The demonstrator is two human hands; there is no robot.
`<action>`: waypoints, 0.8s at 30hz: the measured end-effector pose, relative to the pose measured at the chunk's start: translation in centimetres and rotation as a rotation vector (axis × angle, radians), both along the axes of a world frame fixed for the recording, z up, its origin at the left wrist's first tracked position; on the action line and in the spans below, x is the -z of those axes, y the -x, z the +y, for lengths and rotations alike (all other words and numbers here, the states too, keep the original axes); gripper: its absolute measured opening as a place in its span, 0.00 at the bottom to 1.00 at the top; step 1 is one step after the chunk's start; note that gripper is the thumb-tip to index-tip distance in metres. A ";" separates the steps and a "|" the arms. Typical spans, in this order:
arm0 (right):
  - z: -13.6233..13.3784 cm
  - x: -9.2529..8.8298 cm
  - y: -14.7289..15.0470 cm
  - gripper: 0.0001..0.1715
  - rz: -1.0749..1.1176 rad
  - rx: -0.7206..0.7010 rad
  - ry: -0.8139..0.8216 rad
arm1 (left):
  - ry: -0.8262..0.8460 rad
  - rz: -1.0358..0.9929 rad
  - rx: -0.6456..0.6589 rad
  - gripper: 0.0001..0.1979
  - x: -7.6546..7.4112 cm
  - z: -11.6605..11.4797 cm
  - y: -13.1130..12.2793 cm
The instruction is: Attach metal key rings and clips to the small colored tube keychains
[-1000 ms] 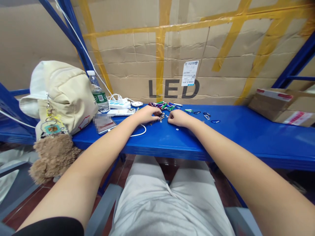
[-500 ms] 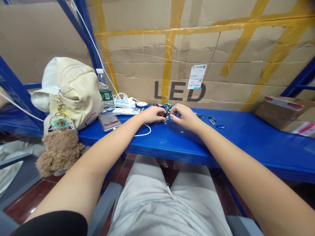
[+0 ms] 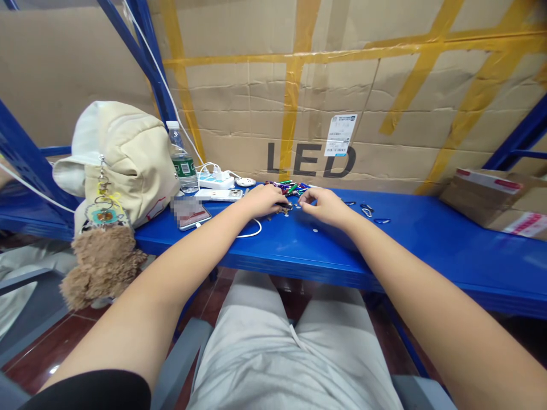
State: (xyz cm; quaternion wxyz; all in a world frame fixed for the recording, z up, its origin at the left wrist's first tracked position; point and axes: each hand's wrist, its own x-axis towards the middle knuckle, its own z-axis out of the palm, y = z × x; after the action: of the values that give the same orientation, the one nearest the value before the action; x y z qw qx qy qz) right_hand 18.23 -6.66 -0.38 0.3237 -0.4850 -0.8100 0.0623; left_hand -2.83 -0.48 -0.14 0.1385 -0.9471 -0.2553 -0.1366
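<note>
My left hand rests low over the blue table, fingers curled round a small dark object that is too small to name surely. A little to the right, my right hand has thumb and forefinger pinched together; whatever lies between the tips is hidden. Small brassy pieces lie under and beside the left fingertips. Just behind both hands is a heap of shiny red, green, blue and purple carabiners. Several more carabiners, among them a blue one, lie right of my right hand.
On the left stand a cream bag with a brown plush charm, a water bottle, a power strip and phones. A white cable curves near my left wrist. A cardboard box sits right.
My right hand has drawn slightly right, widening the space between the hands. The left hand stays over the small pieces, and more of the coloured heap shows.
</note>
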 end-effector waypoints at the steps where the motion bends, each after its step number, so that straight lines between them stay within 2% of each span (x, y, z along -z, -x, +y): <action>1: 0.0 0.0 0.0 0.04 -0.012 0.009 0.017 | -0.039 0.034 -0.018 0.14 0.0 -0.2 -0.1; 5: -0.1 0.0 -0.1 0.04 -0.034 0.030 0.058 | -0.134 0.143 -0.068 0.15 -0.3 -1.1 -0.4; 11: -0.5 -0.3 0.0 0.04 -0.054 0.038 0.103 | -0.184 0.148 -0.056 0.12 -0.5 -1.6 -0.6; 17: -0.4 -0.3 -0.1 0.04 -0.038 0.036 0.104 | -0.103 0.105 -0.082 0.13 -0.3 -1.3 -0.7; 24: 0.2 0.0 -0.2 0.03 0.061 0.025 -0.006 | 0.030 0.029 -0.074 0.13 -0.7 -1.5 -0.5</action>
State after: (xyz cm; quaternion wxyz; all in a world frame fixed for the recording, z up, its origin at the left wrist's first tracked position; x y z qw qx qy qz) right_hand 18.41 -6.49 -0.41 0.3502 -0.4921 -0.7939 0.0705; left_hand -2.30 -1.95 0.52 0.1329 -0.9409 -0.2900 -0.1136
